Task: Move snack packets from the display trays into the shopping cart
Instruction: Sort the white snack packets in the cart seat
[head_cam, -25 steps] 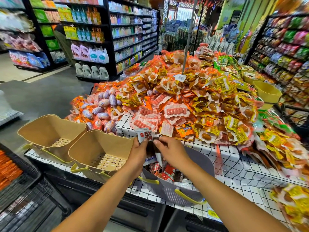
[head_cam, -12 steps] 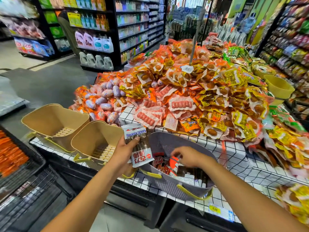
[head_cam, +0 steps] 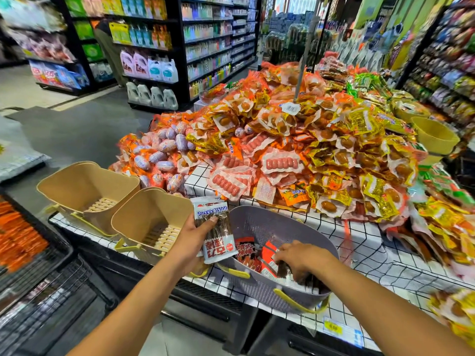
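The left hand [head_cam: 195, 236] keeps its grip on the white-and-blue stick packet [head_cam: 215, 227]. The thumb lies across the front and the fingers curl behind, holding the packet upright just over the left rim of the grey basket [head_cam: 270, 223], much as half a second ago. The right hand [head_cam: 303, 258] shared that packet a second ago. It now sits lower and farther right inside the basket, fingers curled round a dark packet [head_cam: 282, 270] among the red and black ones lying there. The basket stands on the checkered counter [head_cam: 365, 253]. A beige basket [head_cam: 151, 214] is just to its left and a second beige basket [head_cam: 84, 186] is beyond that. The heap of snack packets [head_cam: 295, 140] rises behind. The black wire cart [head_cam: 51, 283] is at the lower left, blurred.
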{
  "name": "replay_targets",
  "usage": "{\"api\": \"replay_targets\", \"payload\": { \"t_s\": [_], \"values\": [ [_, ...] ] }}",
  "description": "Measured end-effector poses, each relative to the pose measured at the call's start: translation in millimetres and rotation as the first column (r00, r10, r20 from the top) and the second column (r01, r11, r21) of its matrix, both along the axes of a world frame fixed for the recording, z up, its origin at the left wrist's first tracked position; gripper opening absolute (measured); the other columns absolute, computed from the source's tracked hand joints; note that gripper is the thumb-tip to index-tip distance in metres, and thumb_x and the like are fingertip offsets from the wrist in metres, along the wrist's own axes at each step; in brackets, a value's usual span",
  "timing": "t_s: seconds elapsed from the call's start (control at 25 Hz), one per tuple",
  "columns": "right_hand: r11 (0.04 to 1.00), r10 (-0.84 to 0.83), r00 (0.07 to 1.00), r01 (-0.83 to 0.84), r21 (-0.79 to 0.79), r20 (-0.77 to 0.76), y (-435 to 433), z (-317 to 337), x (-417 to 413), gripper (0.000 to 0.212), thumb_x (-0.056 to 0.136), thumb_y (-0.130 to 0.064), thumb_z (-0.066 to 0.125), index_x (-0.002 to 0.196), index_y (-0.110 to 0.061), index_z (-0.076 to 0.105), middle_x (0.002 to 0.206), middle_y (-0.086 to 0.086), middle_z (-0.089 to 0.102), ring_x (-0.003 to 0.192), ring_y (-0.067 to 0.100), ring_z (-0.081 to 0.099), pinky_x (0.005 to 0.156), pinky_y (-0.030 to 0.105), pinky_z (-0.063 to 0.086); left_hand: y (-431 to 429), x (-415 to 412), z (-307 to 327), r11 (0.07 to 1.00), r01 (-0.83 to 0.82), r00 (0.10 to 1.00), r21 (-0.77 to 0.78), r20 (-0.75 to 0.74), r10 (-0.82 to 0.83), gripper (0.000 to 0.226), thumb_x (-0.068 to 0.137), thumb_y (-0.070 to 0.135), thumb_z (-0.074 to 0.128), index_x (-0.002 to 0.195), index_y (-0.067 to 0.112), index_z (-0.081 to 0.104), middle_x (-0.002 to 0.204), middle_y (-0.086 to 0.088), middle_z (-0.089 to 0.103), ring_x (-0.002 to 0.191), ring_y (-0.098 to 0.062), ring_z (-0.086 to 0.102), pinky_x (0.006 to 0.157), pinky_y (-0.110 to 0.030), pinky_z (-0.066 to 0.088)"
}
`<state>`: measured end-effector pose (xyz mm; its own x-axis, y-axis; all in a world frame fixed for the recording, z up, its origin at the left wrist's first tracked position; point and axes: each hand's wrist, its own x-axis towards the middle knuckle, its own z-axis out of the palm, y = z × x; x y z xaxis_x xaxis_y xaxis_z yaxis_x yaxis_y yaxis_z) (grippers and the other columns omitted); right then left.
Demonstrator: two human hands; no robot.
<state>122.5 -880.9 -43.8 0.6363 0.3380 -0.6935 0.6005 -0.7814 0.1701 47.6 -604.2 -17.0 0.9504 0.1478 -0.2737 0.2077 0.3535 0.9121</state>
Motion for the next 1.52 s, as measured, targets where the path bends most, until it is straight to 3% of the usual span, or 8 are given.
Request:
{"api": "replay_targets", "payload": {
  "t_s": [0.24, 0.4, 0.56, 0.72, 0.88, 1.08, 1.4, 1.52],
  "values": [
    [0.982, -0.119, 0.963, 0.078, 0.169, 0.241, -10.1, 13.8, -0.9, 0.067, 0.069, -0.069, 0.076, 0.109, -0.021, 0.052, 0.112, 0.002, 0.061, 0.101, 0.027, 0.062, 0.069, 0.035, 0.046, 0.7, 0.6, -1.5, 1.0, -0.004, 1.0, -0.009, 0.001, 0.004, 0.026, 0.102, 0.015, 0.061, 0.128, 0.021, 0.059, 0.116, -0.008, 0.076, 0.09, -0.022, 0.076, 0.065, -0.035, 0.061],
    [0.868, -0.301, 0.928, 0.17, 0.466, 0.221, -9.3, 27.1, -0.1, 0.036, 0.091, -0.056, 0.064, 0.111, -0.029, 0.052, 0.111, -0.002, 0.066, 0.094, 0.02, 0.062, 0.073, 0.037, 0.051, 2.8, -0.3, -3.3, 0.999, -0.007, 1.0, -0.047, 0.004, 0.007, 0.029, 0.102, 0.014, 0.061, 0.13, 0.019, 0.059, 0.118, -0.01, 0.075, 0.1, -0.03, 0.074, 0.076, -0.042, 0.061],
    [0.329, -0.56, 0.819, 0.358, 0.874, -0.125, 20.9, 48.1, -4.6, 0.022, 0.101, -0.037, 0.057, 0.12, -0.026, 0.055, 0.114, -0.003, 0.064, 0.091, 0.009, 0.059, 0.07, 0.024, 0.047, 16.4, -8.8, -2.8, 0.997, -0.037, 0.999, -0.066, -0.015, 0.036, 0.027, 0.101, 0.018, 0.064, 0.128, 0.02, 0.064, 0.113, -0.008, 0.077, 0.098, -0.031, 0.074, 0.086, -0.052, 0.06],
    [-0.228, -0.412, 0.529, 0.728, 0.646, -0.742, 82.7, 74.6, -25.2, 0.044, 0.092, -0.055, 0.064, 0.123, -0.025, 0.055, 0.107, -0.002, 0.064, 0.06, 0.004, 0.047, 0.039, 0.015, 0.03, 50.8, -24.3, -3.6, 0.988, -0.135, 0.991, -0.071, -0.023, 0.133, 0.022, 0.102, 0.022, 0.062, 0.125, 0.021, 0.063, 0.11, -0.009, 0.078, 0.098, -0.033, 0.075, 0.085, -0.05, 0.061],
    [-0.12, -0.347, 0.54, 0.785, 0.607, -0.767, 159.8, 77.4, -34.5, 0.041, 0.084, -0.043, 0.074, 0.106, -0.011, 0.061, 0.075, 0.008, 0.06, 0.047, 0.008, 0.045, 0.042, 0.02, 0.026, 108.6, -49.2, -5.0, 0.975, -0.208, 0.978, -0.073, -0.024, 0.207, 0.025, 0.104, 0.029, 0.06, 0.128, 0.023, 0.06, 0.113, -0.009, 0.077, 0.101, -0.034, 0.075, 0.091, -0.055, 0.059],
    [-0.299, -0.225, 0.392, 0.843, 0.447, -0.892, 288.9, 67.9, -46.7, 0.029, 0.053, -0.018, 0.068, 0.076, -0.015, 0.051, 0.079, 0.011, 0.045, 0.074, 0.028, 0.053, 0.074, 0.041, 0.047, 212.2, -94.8, -9.0, 0.931, -0.359, 0.933, -0.069, -0.04, 0.356, 0.035, 0.101, 0.032, 0.065, 0.133, 0.02, 0.058, 0.121, -0.009, 0.074, 0.099, -0.03, 0.076, 0.08, -0.042, 0.062],
    [0.123, -0.181, 0.706, 0.707, 0.697, -0.684, 498.9, 46.9, -89.4, 0.02, 0.087, 0.008, 0.055, 0.095, -0.008, 0.063, 0.074, 0.007, 0.066, 0.056, 0.009, 0.06, 0.051, 0.021, 0.046, 391.4, -199.2, -31.7, 0.814, -0.581, 0.809, 0.01, -0.098, 0.579, 0.069, 0.089, 0.053, 0.075, 0.145, 0.022, 0.048, 0.141, -0.006, 0.063, 0.118, -0.025, 0.068, 0.103, -0.052, 0.054],
    [0.192, -0.118, 0.69, 0.722, 0.665, -0.715, 567.9, 30.6, -102.8, 0.027, 0.088, 0.013, 0.054, 0.106, -0.005, 0.065, 0.084, 0.011, 0.072, 0.062, 0.013, 0.067, 0.056, 0.023, 0.053, 444.2, -229.8, -48.7, 0.749, -0.659, 0.741, 0.065, -0.11, 0.662, 0.041, 0.098, 0.04, 0.067, 0.133, 0.02, 0.057, 0.125, -0.005, 0.073, 0.109, -0.024, 0.073, 0.097, -0.049, 0.057]
  ]
}}
